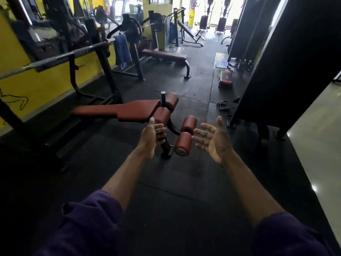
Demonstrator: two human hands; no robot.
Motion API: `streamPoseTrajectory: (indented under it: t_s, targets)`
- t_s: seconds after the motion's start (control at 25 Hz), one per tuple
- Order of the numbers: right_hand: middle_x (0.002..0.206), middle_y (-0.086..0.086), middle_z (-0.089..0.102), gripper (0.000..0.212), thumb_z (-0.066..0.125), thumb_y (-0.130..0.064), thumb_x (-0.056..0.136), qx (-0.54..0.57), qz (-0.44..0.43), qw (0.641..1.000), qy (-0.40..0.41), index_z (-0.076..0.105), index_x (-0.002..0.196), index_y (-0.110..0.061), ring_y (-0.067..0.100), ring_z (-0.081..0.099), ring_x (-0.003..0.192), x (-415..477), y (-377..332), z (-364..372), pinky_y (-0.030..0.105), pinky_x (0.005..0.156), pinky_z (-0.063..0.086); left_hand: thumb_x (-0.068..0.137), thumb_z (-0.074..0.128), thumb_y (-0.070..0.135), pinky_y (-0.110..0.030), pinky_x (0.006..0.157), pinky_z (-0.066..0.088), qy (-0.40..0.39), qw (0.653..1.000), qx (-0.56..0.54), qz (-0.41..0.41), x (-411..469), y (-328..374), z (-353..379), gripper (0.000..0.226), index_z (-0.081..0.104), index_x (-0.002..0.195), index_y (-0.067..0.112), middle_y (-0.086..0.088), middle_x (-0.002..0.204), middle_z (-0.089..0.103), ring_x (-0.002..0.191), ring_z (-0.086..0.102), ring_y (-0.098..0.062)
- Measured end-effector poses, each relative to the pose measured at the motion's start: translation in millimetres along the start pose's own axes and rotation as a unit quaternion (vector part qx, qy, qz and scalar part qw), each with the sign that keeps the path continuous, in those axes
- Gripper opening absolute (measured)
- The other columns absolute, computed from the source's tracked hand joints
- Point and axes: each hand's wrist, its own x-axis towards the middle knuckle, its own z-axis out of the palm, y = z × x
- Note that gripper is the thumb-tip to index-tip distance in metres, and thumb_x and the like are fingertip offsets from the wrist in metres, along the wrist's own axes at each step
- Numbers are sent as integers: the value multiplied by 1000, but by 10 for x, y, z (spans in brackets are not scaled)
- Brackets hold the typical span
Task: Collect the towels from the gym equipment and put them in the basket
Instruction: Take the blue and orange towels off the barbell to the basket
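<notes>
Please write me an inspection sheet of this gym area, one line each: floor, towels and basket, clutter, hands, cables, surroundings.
Surface: floor of black rubber mats.
Job's things: blue towel hangs over a barbell on its rack; basket not in view.
Clutter: loose handles lie on the floor at the right.
Hands: left hand and right hand are open and hold nothing.
Cables: nothing seen.
Surroundings: red-brown bench just ahead; yellow wall at the left.
</notes>
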Motion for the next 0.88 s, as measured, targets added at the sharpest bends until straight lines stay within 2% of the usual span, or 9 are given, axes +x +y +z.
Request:
streamPoseTrajectory:
  t_s: [0.12,0.32,0.48,0.6,0.76,0.88]
  targets:
    - [121,14,67,81,24,-75,91,6,7,1000,1,51,134,-12,33,67,107,773,-211,-188,46,90,51,98,30,55,-39,80,50,2,1000,6,-2,738,165,326,58,62,110,8,-11,108,68,93,62,-24]
    - [124,16,65,81,23,-74,91,1,17,1000,-10,52,134,-12,33,67,106,2237,-613,-773,41,81,52,99,28,52,-38,81,49,31,999,7,-3,2067,293,960,58,63,111,7,-12,110,67,95,62,-25]
    - [123,15,66,80,23,-74,91,5,9,999,-35,52,133,-12,32,67,105,3340,-1091,-1260,46,90,49,100,25,53,-35,74,49,61,998,-18,7,3066,440,1564,62,60,114,4,-14,111,65,92,61,-24]
    - [123,14,66,79,24,-73,91,-6,18,998,-58,53,132,-13,33,66,107,4168,-1488,-1542,49,96,46,98,26,57,-35,74,49,77,996,-39,13,3778,640,2038,62,62,107,7,-12,108,66,90,61,-23]
    - [122,14,67,81,24,-74,90,-27,34,995,-89,53,133,-13,35,66,109,5118,-1869,-1774,51,96,48,99,25,56,-39,84,50,94,995,-38,17,4540,852,2446,63,62,111,7,-11,112,67,100,62,-24]
    - [123,14,66,80,24,-74,91,-44,40,992,-113,53,133,-13,33,67,107,5922,-2068,-1916,48,92,51,99,25,56,-37,80,51,119,991,-49,23,5240,983,2672,62,63,109,8,-12,111,67,97,64,-24]
